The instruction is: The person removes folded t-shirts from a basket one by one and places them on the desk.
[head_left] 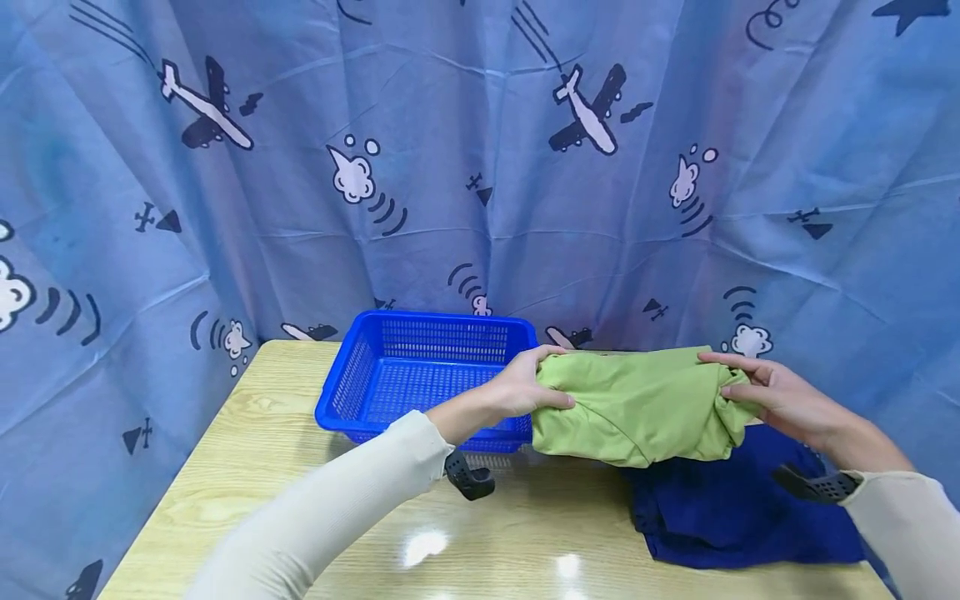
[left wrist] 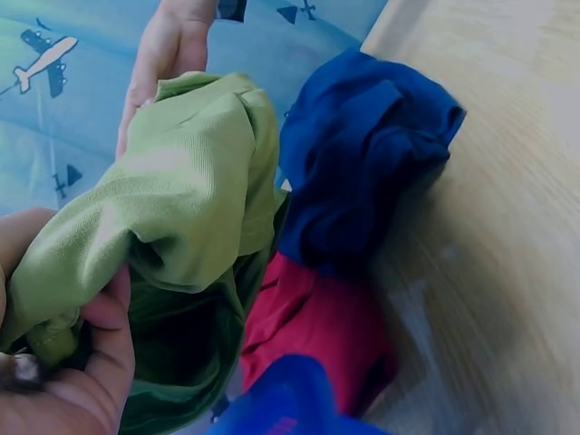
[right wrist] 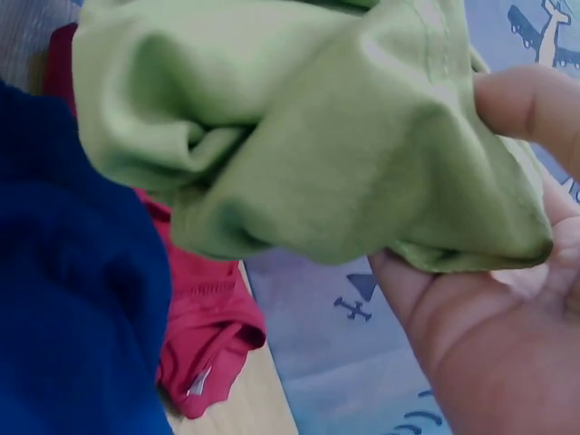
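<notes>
A light green folded garment (head_left: pixel 630 404) hangs in the air over the table, stretched between both hands. My left hand (head_left: pixel 525 388) pinches its left end with the thumb in front, beside the right wall of a blue plastic basket (head_left: pixel 420 387). At the other end, my right hand (head_left: pixel 795 404) grips the bunched cloth between thumb and fingers. Beneath the green cloth lies a dark blue garment (head_left: pixel 738 512). Both wrist views show a red garment (left wrist: pixel 313 331) next to the dark blue one; the green cloth hides it in the head view.
The basket stands at the back of a light wooden table (head_left: pixel 247 467), and no clothing shows in its visible part. A blue curtain (head_left: pixel 480 167) with airplane prints hangs right behind the table. Dark straps sit on both wrists.
</notes>
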A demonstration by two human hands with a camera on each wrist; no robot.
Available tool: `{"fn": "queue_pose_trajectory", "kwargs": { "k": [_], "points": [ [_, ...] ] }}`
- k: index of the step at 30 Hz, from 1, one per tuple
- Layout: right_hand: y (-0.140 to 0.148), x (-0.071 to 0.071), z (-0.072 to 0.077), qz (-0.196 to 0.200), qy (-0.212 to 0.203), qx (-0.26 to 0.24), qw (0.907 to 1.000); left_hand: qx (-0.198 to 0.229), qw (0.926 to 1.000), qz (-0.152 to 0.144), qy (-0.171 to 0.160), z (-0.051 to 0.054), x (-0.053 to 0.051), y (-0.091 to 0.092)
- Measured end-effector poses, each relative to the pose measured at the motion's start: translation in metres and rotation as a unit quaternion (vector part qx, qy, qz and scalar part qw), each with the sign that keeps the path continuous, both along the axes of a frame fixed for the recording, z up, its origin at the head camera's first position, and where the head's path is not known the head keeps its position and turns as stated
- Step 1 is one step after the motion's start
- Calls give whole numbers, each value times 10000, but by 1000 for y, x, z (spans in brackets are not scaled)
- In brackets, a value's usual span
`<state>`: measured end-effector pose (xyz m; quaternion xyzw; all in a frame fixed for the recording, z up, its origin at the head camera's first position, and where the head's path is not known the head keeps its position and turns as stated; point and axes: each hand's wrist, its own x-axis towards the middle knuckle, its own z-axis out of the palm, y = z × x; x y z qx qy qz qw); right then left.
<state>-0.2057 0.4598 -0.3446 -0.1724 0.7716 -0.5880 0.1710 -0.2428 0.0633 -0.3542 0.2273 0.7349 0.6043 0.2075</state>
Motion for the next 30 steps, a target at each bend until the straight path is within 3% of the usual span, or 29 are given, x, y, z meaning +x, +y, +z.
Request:
{"fn": "queue_pose_trajectory", "kwargs": {
  "k": [7,10,16,30],
  "points": [
    [17,1,-5,-77,-124,33,9999,39,9997,39,220,-8,6,17],
    [24,4,-10,-93,-258,34,9996,-25,9999,-25,162,-12,11,25],
    [36,9,-24,170,-420,-375,9983,-25,9995,-192,242,-25,18,37],
    [39,21,-53,464,-880,-504,9938,-611,9956,-373,606,-52,27,37]
  ]
}}
